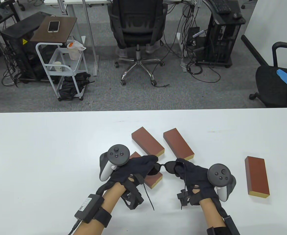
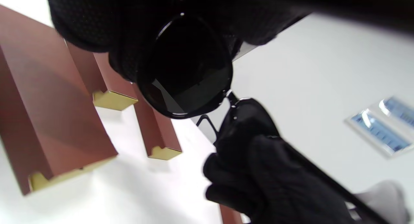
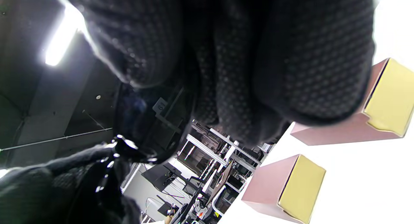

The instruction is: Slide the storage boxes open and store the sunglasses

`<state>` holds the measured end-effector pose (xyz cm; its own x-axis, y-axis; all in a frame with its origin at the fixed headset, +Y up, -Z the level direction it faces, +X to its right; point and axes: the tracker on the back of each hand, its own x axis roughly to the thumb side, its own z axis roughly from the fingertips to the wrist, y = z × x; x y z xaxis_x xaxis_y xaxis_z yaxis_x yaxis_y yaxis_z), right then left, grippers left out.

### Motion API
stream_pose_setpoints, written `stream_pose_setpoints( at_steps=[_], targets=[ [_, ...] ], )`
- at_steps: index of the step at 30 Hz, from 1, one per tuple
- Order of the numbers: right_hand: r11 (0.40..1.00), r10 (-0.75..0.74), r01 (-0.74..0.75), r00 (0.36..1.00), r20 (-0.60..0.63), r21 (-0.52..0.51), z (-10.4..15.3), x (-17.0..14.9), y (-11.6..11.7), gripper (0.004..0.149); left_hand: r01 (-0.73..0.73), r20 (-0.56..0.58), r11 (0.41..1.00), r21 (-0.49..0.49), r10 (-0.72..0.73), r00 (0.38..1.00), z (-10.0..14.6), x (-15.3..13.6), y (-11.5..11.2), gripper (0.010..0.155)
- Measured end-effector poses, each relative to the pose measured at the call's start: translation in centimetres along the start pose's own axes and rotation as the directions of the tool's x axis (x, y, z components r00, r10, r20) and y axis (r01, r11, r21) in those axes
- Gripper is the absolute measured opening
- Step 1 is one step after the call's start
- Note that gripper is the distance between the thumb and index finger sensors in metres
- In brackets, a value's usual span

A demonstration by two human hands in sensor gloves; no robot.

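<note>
Black sunglasses (image 1: 163, 168) are held up between both hands above the white table (image 1: 47, 151). My left hand (image 1: 143, 163) grips the left lens end; my right hand (image 1: 182, 169) grips the right lens end. The left wrist view shows a dark lens (image 2: 187, 72) under my left fingers, with the right hand (image 2: 258, 172) below it. The right wrist view shows my gloved fingers (image 3: 258, 55) over the other lens (image 3: 145, 133). Several closed red-brown storage boxes with gold ends lie on the table: one (image 1: 147, 141), one (image 1: 178, 143), one at the right (image 1: 257, 175), and one under my left hand (image 1: 154, 180).
The boxes also show in the left wrist view (image 2: 48, 104) and in the right wrist view (image 3: 284, 188). Beyond the table's far edge stand an office chair (image 1: 137, 29), a white cart (image 1: 62, 68) and computer towers.
</note>
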<state>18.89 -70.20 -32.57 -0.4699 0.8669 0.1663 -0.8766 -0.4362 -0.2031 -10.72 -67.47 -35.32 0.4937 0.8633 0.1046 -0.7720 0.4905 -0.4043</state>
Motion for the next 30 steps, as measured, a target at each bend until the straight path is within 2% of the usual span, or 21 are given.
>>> stream_pose_setpoints(
  at_steps=[2, 4, 6, 7, 9, 11, 16, 20, 21, 26, 30],
  targets=[
    [1.000, 0.008, -0.008, 1.000, -0.013, -0.009, 0.0, 0.1, 0.3, 0.045, -0.066, -0.013, 0.998, -0.012, 0.065, 0.998, 0.4, -0.7, 0.1, 0.056],
    [1.000, 0.021, -0.022, 0.999, -0.040, -0.015, 0.1, 0.3, 0.5, 0.045, -0.197, -0.013, 0.980, -0.036, 0.196, 0.980, 0.8, -1.7, -0.1, 0.059],
    [0.999, 0.025, -0.028, 0.996, -0.088, -0.031, 0.3, 0.4, 0.6, 0.046, -0.369, -0.020, 0.928, -0.043, 0.369, 0.929, 1.1, -3.1, -0.5, 0.060],
    [0.999, 0.015, -0.020, 0.995, -0.100, -0.042, 0.3, 0.4, 0.7, 0.046, -0.468, -0.025, 0.882, -0.049, 0.468, 0.884, 1.3, -3.8, -0.8, 0.062],
    [0.998, -0.011, 0.003, 0.990, -0.144, -0.055, 0.5, 0.4, 0.8, 0.046, -0.582, -0.026, 0.812, -0.054, 0.581, 0.813, 1.5, -4.9, -1.4, 0.064],
    [0.998, -0.032, 0.020, 0.983, -0.182, -0.067, 0.8, 0.5, 1.0, 0.046, -0.641, -0.014, 0.765, -0.060, 0.641, 0.767, 1.7, -5.6, -1.8, 0.066],
    [0.996, -0.069, 0.052, 0.964, -0.255, -0.072, 1.2, 0.4, 1.7, 0.046, -0.707, -0.004, 0.705, -0.050, 0.708, 0.706, 1.9, -6.6, -2.5, 0.069],
    [0.994, -0.094, 0.074, 0.946, -0.309, -0.075, 1.5, 0.0, 2.2, 0.049, -0.637, 0.003, 0.771, -0.002, 0.637, 0.771, 2.4, -6.6, -2.6, 0.072],
    [0.993, -0.107, 0.087, 0.942, -0.319, -0.076, 1.6, 0.0, 2.4, 0.049, -0.640, 0.002, 0.769, 0.013, 0.640, 0.769, 2.4, -6.6, -2.7, 0.072],
    [0.991, -0.121, 0.097, 0.947, -0.299, -0.092, 1.9, 0.1, 2.6, 0.056, -0.708, -0.033, 0.706, 0.010, 0.708, 0.706, 2.2, -7.0, -3.0, 0.071],
    [0.986, -0.158, 0.140, 0.951, -0.266, -0.087, 1.8, -0.1, 2.8, 0.059, -0.728, -0.040, 0.685, 0.022, 0.728, 0.684, 2.3, -7.4, -3.2, 0.071]
  ],
)
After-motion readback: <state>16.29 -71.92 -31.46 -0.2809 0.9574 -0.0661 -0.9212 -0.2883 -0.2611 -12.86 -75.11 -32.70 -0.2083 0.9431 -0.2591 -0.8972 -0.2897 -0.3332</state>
